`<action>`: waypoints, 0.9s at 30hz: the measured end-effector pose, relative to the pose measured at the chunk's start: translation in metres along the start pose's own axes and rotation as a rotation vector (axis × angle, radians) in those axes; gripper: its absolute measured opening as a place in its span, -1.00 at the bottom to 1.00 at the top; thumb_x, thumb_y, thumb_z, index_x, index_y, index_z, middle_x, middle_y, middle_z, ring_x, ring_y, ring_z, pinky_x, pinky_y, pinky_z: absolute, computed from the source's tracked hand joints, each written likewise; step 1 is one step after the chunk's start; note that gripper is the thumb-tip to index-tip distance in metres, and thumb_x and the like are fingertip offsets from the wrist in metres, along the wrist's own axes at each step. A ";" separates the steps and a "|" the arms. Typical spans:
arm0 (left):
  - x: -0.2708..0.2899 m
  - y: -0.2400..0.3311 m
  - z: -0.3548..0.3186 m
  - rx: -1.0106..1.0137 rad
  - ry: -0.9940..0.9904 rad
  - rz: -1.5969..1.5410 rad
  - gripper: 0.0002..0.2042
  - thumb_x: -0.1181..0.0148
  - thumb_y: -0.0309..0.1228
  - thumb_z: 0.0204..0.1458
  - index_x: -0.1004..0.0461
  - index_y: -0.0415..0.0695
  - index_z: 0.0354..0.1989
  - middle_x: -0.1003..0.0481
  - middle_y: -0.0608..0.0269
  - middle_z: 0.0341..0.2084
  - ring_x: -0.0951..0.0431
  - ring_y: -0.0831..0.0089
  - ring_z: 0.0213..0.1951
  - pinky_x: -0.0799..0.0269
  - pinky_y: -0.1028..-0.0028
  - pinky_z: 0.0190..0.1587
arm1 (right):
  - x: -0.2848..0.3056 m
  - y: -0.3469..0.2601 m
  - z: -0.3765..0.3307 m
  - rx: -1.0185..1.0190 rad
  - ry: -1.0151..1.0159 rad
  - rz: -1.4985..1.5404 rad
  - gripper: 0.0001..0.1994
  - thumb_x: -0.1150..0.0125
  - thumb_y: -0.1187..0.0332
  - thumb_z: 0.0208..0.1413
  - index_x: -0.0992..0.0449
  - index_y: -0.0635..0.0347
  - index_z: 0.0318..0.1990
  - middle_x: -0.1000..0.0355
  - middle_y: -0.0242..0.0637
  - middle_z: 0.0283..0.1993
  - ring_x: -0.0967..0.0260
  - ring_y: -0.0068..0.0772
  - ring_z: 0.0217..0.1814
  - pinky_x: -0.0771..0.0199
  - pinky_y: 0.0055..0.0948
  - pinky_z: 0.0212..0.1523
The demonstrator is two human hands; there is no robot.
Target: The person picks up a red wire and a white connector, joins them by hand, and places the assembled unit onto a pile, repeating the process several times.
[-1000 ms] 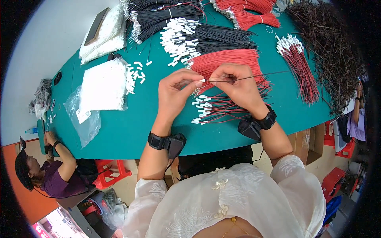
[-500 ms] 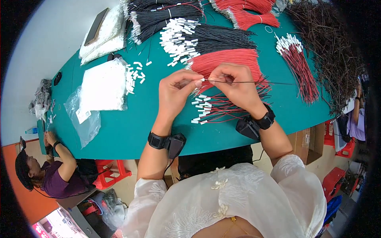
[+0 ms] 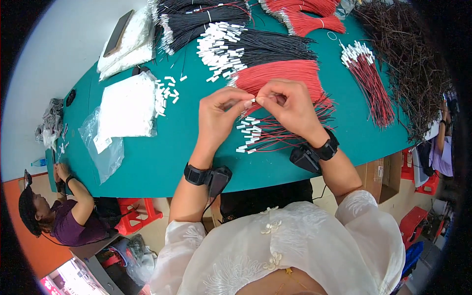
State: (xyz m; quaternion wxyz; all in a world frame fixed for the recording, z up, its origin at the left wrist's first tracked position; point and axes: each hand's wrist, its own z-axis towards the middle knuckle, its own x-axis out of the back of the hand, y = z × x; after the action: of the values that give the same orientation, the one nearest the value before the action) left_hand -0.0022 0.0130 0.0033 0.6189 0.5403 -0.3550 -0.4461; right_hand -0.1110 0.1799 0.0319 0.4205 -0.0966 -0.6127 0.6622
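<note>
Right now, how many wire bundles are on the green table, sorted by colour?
Black wire bundles: 2
Red wire bundles: 3
Dark brown wire heap: 1
Total: 6

Two hands [image 3: 221, 118] [image 3: 290, 108]; two wristbands [image 3: 196, 174]; one plastic bag [image 3: 101, 147].

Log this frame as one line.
left hand: pinching white connector | right hand: pinching same | below: finished red wires | green table

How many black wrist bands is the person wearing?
2: one band on the left wrist and one on the right wrist, each carrying a small black device, below the hands.
</note>
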 end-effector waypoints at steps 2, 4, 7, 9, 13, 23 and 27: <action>0.000 0.001 0.000 0.009 -0.029 0.001 -0.86 -0.28 -0.72 0.06 -0.64 -0.32 -0.20 -0.60 0.16 -0.22 -0.61 0.49 -0.19 -0.57 0.53 -0.07 | 0.001 0.001 0.000 -0.016 -0.013 0.020 -0.92 -0.36 0.49 0.09 -0.60 0.32 -0.34 -0.41 -0.45 -0.48 -0.16 -0.74 -0.51 -0.09 -0.57 -0.52; -0.001 0.000 0.000 0.010 -0.031 -0.001 -0.86 -0.29 -0.71 0.06 -0.64 -0.32 -0.21 -0.60 0.17 -0.22 -0.61 0.50 -0.19 -0.57 0.53 -0.08 | 0.002 0.002 0.000 -0.025 -0.019 0.031 -0.91 -0.36 0.48 0.10 -0.60 0.32 -0.34 -0.41 -0.45 -0.48 -0.16 -0.74 -0.51 -0.08 -0.56 -0.53; -0.002 0.001 0.000 0.016 -0.031 -0.004 -0.87 -0.30 -0.70 0.06 -0.64 -0.32 -0.22 -0.60 0.18 -0.22 -0.61 0.50 -0.20 -0.56 0.54 -0.09 | 0.006 0.004 0.000 -0.052 -0.057 0.038 -0.91 -0.35 0.48 0.11 -0.61 0.33 -0.30 -0.44 -0.44 -0.48 -0.21 -0.73 -0.50 -0.14 -0.58 -0.52; -0.005 0.003 0.000 -0.017 0.022 0.082 -0.89 -0.34 -0.64 0.05 -0.65 -0.30 -0.25 -0.62 0.21 -0.30 -0.62 0.55 -0.27 -0.54 0.58 -0.19 | 0.009 0.001 0.002 -0.085 -0.090 0.074 -0.91 -0.35 0.48 0.12 -0.62 0.33 -0.29 -0.45 -0.44 -0.48 -0.25 -0.73 -0.48 -0.18 -0.58 -0.50; -0.005 0.004 0.002 -0.066 0.091 0.206 -0.89 -0.38 -0.59 0.02 -0.66 -0.27 -0.27 -0.63 0.25 -0.38 -0.61 0.61 -0.35 -0.50 0.60 -0.28 | 0.021 -0.001 0.004 -0.160 -0.205 0.105 -0.89 -0.34 0.46 0.14 -0.64 0.33 -0.25 -0.49 -0.41 -0.48 -0.37 -0.70 -0.43 -0.32 -0.59 -0.44; 0.014 0.014 0.003 0.054 -0.099 0.342 -0.90 -0.40 -0.54 0.04 -0.65 -0.24 -0.27 -0.62 0.35 -0.36 -0.51 0.70 -0.37 -0.41 0.64 -0.26 | 0.077 0.013 0.000 0.116 -0.320 -0.484 -0.85 -0.42 0.46 -0.04 -0.66 0.30 -0.30 -0.58 -0.19 -0.39 -0.53 -0.23 -0.36 -0.52 -0.36 -0.28; 0.020 0.026 0.004 0.096 -0.482 0.492 -0.88 -0.41 -0.51 0.02 -0.65 -0.22 -0.28 -0.59 0.38 -0.42 -0.47 0.71 -0.42 -0.38 0.64 -0.30 | 0.085 0.006 -0.006 0.067 -0.406 -0.495 -0.84 -0.43 0.49 -0.10 -0.65 0.29 -0.31 -0.56 -0.19 -0.40 -0.52 -0.10 -0.30 -0.52 -0.27 -0.20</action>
State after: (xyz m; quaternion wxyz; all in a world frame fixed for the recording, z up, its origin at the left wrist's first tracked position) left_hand 0.0050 -0.0067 0.0284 0.5802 0.3461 -0.6311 -0.3812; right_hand -0.1629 0.2424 0.0580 0.4411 0.2033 -0.6668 0.5653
